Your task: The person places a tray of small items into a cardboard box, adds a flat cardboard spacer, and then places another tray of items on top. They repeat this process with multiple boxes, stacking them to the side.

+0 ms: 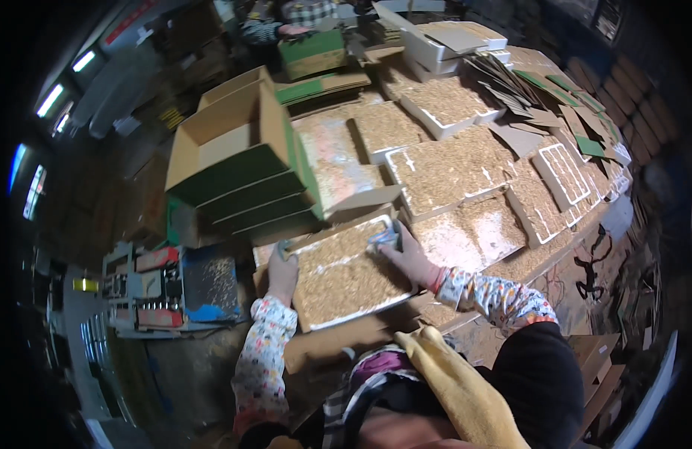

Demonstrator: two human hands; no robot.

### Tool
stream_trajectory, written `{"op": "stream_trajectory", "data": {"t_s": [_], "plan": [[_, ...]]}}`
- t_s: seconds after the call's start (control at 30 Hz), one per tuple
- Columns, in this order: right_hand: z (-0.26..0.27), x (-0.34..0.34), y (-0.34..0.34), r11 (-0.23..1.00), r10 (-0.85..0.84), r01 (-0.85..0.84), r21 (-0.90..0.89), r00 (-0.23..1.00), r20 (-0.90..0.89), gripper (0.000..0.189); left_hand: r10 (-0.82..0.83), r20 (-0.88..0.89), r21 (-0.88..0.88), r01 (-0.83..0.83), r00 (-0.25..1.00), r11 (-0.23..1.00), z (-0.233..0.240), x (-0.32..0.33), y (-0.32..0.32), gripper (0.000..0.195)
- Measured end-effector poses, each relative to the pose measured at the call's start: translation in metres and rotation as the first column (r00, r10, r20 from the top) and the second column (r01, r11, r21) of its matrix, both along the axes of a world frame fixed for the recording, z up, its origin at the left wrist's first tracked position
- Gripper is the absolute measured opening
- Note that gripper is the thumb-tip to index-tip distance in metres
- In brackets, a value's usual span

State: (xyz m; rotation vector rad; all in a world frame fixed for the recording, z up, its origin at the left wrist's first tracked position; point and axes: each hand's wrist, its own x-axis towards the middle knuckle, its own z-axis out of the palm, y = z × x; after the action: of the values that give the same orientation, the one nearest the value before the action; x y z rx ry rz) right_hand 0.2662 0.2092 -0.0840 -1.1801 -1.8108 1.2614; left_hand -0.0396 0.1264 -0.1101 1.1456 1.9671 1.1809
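Observation:
A white foam tray (351, 315) filled with tan, shaving-like material lies low in front of me, tilted in the view, above an open cardboard box (335, 341). My left hand (282, 272) grips the tray's left side near its far corner. At the tray's right end, my right hand (405, 252) holds its far corner, with a crumpled bluish-white piece at the fingers; what that piece is I cannot tell. Both hands seem to wear thin coverings. The fingertips are partly hidden.
Stacked open green-and-brown cardboard boxes (239, 168) stand beyond my left hand. Filled white foam trays (452, 163) cover much of the table on the right, with cardboard dividers (506, 92) piled behind. A machine (155, 286) stands at left. Across the table, a person's hand (294, 30) touches a green box (312, 53).

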Motion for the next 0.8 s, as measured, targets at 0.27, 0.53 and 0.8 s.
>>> {"op": "stream_trajectory", "data": {"t_s": [0.27, 0.53, 0.8], "plan": [[-0.054, 0.046, 0.172, 0.844, -0.042, -0.38, 0.379, 0.658, 0.752, 0.086, 0.109, -0.044, -0.098, -0.113, 0.993, 0.989, 0.015, 0.03, 0.022, 0.026], [-0.1, -0.102, 0.221, 0.285, 0.124, -0.702, 0.652, 0.702, 0.701, 0.035, 0.124, -0.142, -0.034, -0.13, 0.982, 0.991, 0.021, 0.044, 0.013, 0.025], [0.044, -0.033, 0.172, 0.693, 0.025, -0.523, 0.496, 0.705, 0.709, 0.036, 0.065, 0.427, 0.106, -0.122, 0.902, 0.987, 0.019, 0.033, 0.011, 0.029]]}}
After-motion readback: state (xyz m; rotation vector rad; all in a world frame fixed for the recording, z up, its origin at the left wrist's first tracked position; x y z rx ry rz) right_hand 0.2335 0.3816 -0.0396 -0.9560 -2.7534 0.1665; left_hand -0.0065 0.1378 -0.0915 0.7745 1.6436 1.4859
